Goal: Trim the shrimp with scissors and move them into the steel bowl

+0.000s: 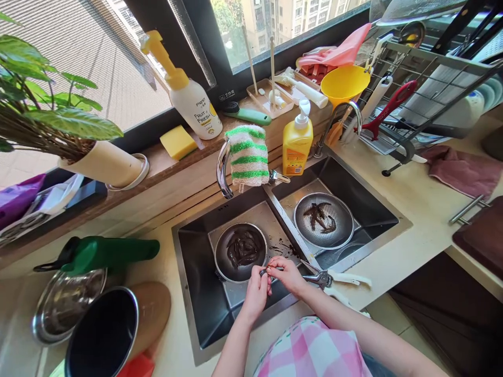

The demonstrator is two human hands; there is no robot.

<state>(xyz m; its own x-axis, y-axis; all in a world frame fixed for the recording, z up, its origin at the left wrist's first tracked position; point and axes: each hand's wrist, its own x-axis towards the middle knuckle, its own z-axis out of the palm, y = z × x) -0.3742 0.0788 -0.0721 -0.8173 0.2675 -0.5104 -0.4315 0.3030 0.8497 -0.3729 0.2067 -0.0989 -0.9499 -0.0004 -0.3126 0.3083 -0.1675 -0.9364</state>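
Lower centre of frame, over left basin: I see left hand (256,293) and right hand (288,273) both closed, pinching one shrimp (269,269) between them. Left bowl (220,262) holds heap, right bowl (348,230) few; I judge most undone. Scissors (326,278) idle beside right hand.

The shrimp (243,248) are dark, the cloth (248,155) green-striped, the apron (314,348) pink-checked.
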